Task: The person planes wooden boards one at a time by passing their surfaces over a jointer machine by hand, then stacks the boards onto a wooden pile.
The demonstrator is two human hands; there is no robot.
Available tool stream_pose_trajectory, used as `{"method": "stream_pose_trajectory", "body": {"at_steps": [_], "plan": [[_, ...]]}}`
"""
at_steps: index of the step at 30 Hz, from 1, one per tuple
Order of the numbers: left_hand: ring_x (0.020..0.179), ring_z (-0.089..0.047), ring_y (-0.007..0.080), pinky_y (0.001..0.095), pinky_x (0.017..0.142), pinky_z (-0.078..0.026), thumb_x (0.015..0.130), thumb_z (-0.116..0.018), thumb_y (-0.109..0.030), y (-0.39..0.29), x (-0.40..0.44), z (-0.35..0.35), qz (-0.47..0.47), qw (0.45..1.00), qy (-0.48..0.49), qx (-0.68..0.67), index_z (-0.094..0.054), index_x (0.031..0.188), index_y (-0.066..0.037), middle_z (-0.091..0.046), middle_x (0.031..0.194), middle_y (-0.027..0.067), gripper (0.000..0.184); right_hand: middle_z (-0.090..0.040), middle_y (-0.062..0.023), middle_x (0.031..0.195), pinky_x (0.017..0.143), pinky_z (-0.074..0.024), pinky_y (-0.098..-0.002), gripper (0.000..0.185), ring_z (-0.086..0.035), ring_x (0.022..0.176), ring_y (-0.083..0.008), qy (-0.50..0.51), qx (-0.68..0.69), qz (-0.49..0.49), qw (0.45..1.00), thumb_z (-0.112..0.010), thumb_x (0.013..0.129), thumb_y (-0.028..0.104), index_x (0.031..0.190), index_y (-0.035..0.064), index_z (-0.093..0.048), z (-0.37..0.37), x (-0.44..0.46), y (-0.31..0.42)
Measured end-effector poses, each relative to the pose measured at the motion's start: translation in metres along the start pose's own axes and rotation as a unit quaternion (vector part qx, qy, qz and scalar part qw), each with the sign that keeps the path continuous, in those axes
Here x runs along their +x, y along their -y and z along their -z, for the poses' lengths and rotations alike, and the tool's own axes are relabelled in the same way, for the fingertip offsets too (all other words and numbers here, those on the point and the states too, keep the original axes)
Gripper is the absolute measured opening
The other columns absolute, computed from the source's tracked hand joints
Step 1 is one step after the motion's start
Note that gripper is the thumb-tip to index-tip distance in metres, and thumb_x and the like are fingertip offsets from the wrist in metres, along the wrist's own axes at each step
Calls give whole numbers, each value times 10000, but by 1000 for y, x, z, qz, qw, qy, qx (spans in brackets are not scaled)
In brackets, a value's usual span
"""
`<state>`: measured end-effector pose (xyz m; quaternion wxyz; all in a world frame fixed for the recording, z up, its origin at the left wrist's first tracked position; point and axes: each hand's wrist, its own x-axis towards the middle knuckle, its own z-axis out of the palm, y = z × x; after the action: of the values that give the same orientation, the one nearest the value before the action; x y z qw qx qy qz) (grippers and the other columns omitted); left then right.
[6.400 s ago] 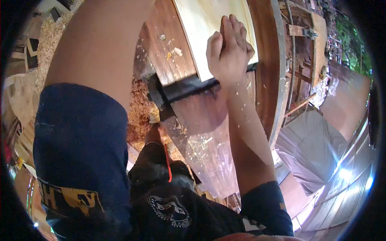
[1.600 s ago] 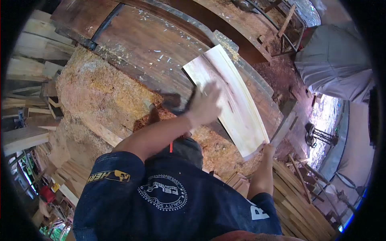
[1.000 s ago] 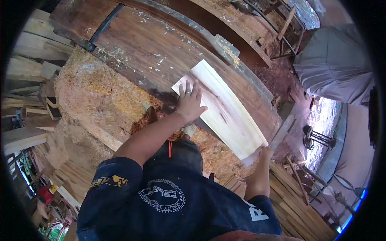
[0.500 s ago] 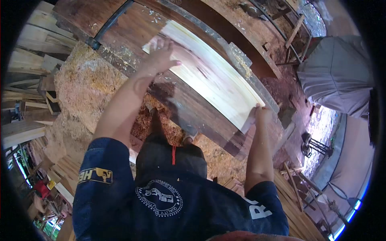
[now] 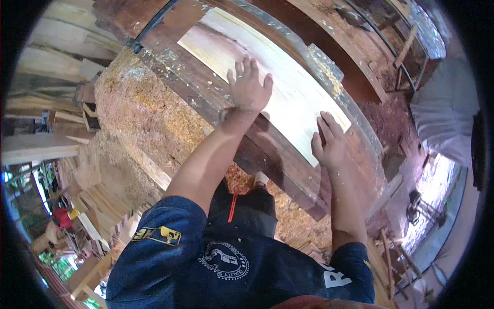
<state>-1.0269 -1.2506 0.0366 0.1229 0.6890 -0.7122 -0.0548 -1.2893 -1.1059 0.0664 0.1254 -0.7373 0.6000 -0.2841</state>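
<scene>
A pale wooden board (image 5: 293, 87) with a dark streak near its far left end lies flat on a dark wooden workbench (image 5: 206, 95). My left hand (image 5: 250, 85) rests on the board's near edge, around its middle, fingers spread and pointing away from me. At the right end, my right hand (image 5: 331, 144) lies over the board's corner with fingers stretched out and thumb apart. Neither hand is wrapped round the board.
Wood shavings (image 5: 141, 113) cover the ground left of the bench. A black bar (image 5: 154, 23) crosses the bench's far left part. Beyond the board stands a long reddish-brown plank (image 5: 329, 51). Grey cloth (image 5: 445, 116) hangs at the right. Stacked timber (image 5: 56, 56) lies at the left.
My left hand has moved from the board's left end toward its middle. My right hand has loosened from the end edge and lies on top. The dark streak shows farther left.
</scene>
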Motion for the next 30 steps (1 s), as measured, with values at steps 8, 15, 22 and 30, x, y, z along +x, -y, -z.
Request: {"method": "stream_pose_trajectory", "body": {"at_steps": [8, 15, 22, 30], "plan": [[1512, -349, 350, 603, 1232, -199, 1019, -495, -535, 63, 59, 6, -15, 998, -55, 32, -553, 1466, -27, -452, 1596, 171, 679, -587, -190, 1483, 1124, -410, -486, 473, -521, 1419, -347, 73, -94, 22, 993, -613, 938, 227, 1362, 22, -651, -52, 73, 39], [1524, -341, 308, 556, 1248, -194, 1021, -473, -541, 110, 107, 18, 11, 998, -48, 32, -524, 1497, -40, -441, 1614, 137, 693, -591, -216, 1471, 1137, -380, -487, 488, -520, 1417, -365, 72, -97, 45, 992, -595, 944, 235, 1363, -11, -645, -92, 125, 63], [1549, -303, 275, 523, 1270, -172, 1033, -429, -562, 154, 146, 22, 27, 998, -25, 56, -483, 1536, -73, -409, 1644, 93, 704, -611, -218, 1449, 1132, -358, -452, 490, -542, 1399, -363, 45, -85, 67, 993, -598, 936, 253, 1340, -16, -665, -130, 166, 79], [1567, -267, 256, 519, 1279, -145, 1048, -377, -575, 178, 169, 23, 40, 997, 2, 63, -440, 1562, -71, -357, 1674, 89, 722, -609, -218, 1453, 1125, -354, -446, 515, -548, 1394, -361, 59, -99, 62, 991, -602, 925, 261, 1355, -18, -661, -149, 194, 94]]}}
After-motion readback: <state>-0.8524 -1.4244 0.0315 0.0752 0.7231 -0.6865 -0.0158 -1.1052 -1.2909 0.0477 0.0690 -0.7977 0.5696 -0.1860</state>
